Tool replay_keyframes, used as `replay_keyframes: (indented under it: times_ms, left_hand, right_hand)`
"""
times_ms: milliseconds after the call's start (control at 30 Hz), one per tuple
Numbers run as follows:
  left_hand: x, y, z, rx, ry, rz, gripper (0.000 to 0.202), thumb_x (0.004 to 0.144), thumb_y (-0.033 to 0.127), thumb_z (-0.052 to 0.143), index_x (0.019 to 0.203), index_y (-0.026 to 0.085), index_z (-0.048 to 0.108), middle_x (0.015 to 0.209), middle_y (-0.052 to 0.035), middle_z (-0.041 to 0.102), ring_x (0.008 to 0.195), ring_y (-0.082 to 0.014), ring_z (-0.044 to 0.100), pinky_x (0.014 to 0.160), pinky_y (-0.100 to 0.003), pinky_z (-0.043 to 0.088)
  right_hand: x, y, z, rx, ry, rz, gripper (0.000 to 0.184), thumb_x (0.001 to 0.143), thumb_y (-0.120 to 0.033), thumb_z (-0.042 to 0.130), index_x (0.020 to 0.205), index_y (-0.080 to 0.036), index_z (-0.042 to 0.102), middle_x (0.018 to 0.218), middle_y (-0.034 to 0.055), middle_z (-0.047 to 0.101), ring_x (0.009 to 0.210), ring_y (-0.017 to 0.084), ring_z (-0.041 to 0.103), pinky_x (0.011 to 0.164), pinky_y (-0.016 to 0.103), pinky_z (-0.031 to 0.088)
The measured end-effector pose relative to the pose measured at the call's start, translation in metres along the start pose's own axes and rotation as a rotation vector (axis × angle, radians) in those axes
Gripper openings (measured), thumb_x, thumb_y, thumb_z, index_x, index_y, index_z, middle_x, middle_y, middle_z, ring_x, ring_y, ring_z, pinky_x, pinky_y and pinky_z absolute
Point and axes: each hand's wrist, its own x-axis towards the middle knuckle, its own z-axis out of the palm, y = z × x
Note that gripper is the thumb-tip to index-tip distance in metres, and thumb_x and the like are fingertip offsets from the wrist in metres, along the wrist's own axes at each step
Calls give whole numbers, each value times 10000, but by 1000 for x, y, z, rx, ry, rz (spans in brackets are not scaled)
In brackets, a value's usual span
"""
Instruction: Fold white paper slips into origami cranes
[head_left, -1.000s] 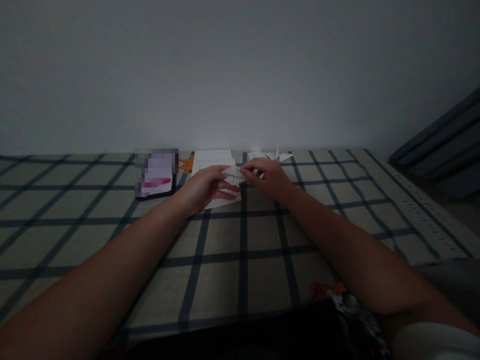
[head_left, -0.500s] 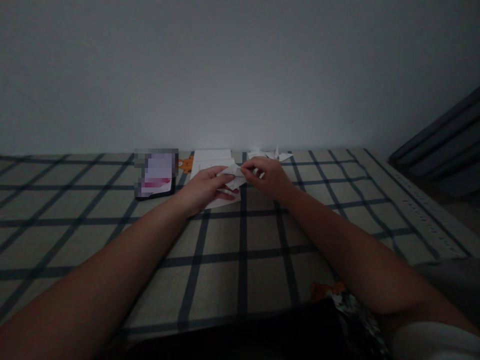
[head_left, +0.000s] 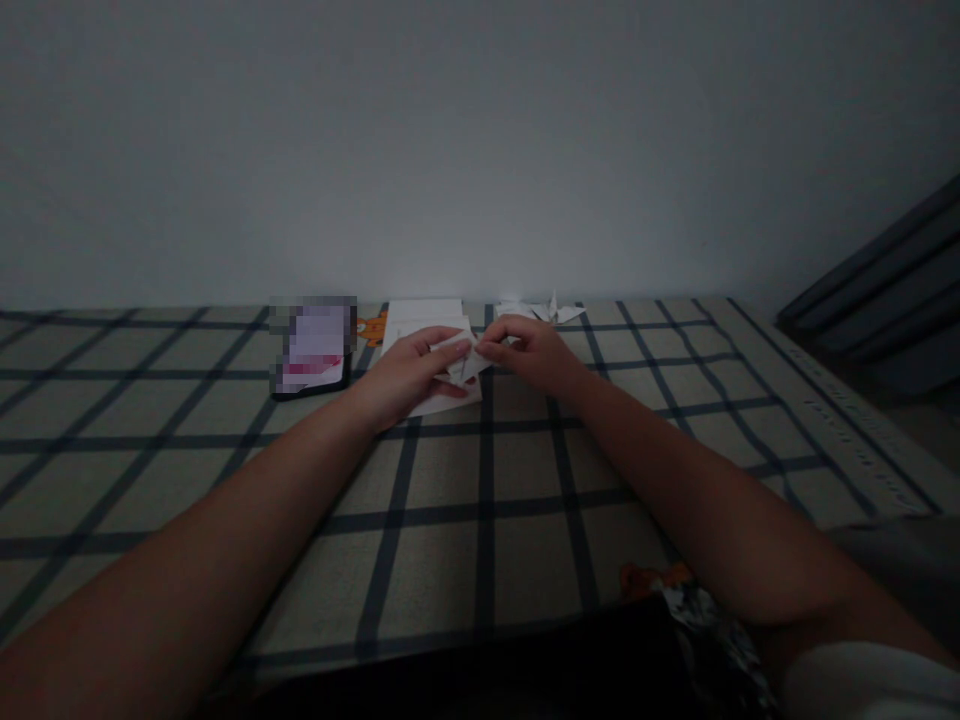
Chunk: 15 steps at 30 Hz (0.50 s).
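Note:
A small piece of folded white paper [head_left: 457,369] is held between my two hands, above the checked cloth. My left hand [head_left: 411,368] grips its left side, the thumb lying on top and the other fingers underneath. At the paper's right edge, my right hand [head_left: 529,350] pinches it between thumb and forefinger. Below my left hand lies another white sheet [head_left: 439,402], partly covered by the fingers. The exact folds are too small and dim to make out.
A phone [head_left: 311,350] with a lit, blurred screen lies left of my hands. White sheets [head_left: 425,308] lie by the wall [head_left: 480,150]. Folded paper shapes [head_left: 559,312], one with a raised point, rest behind my right hand. The checked cloth [head_left: 525,470] covers the surface.
My left thumb has shifted slightly right and up across the folded paper. The right fingers have moved a little left and closer to the left thumb, still pinching the edge.

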Motion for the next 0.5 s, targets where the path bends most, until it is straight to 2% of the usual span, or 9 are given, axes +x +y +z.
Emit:
replay_keyframes:
  times_ms: [100, 333, 500]
  left_hand:
    - [0, -1, 0, 29, -1, 3, 381, 790, 453, 793, 1012, 154, 711, 945, -57, 673, 813, -168, 663, 650, -290, 611]
    - [1, -3, -1, 48, 43, 4, 457, 774, 547, 776, 1011, 158, 733, 899, -67, 707, 733, -149, 660, 578, -235, 559]
    - [1, -2, -1, 69, 25, -22, 515, 713, 469, 849, 1092, 156, 696, 833, -46, 716, 678, -139, 663, 576, -237, 558]
  right_hand:
    - [1, -1, -1, 82, -34, 42, 375, 848, -530, 680, 796, -159, 660, 772, 15, 634, 748, 135, 561, 702, 274, 431]
    - [-1, -1, 0, 268, -120, 190, 310, 820, -462, 707, 792, -155, 677, 716, -15, 595, 688, 117, 520, 654, 262, 400]
    - [0, -1, -2, 271, -91, 206, 262, 787, -417, 738, 818, -157, 727, 762, -1, 653, 737, 128, 559, 718, 279, 426]
